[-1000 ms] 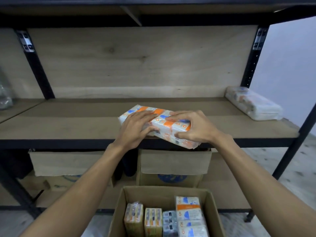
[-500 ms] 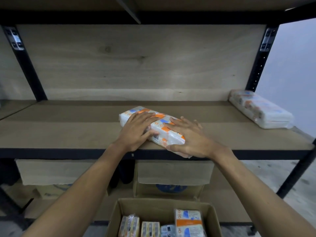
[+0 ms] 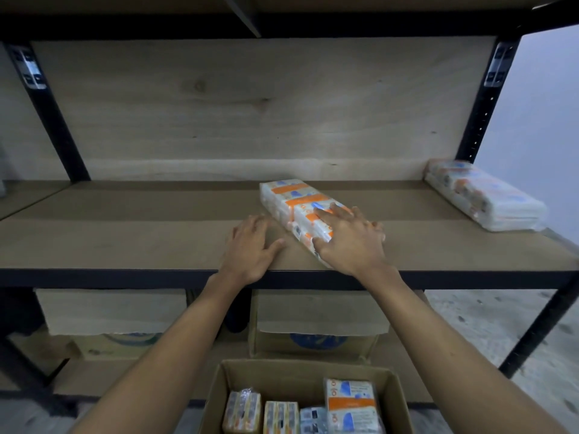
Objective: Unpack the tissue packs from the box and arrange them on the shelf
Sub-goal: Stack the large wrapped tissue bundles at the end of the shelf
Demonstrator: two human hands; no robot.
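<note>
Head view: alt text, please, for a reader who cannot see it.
A person's right hand presses flat on an orange-and-white tissue pack lying at an angle on a wooden shelf, while the left hand rests flat on the shelf beside it. A second pack lies at the shelf's right end, and an open cardboard box below holds more packs.

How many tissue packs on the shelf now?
2 on the wooden shelf: white-and-orange plastic-wrapped tissue pack centre, under the right hand; pale plastic-wrapped tissue pack at far right end.
</note>
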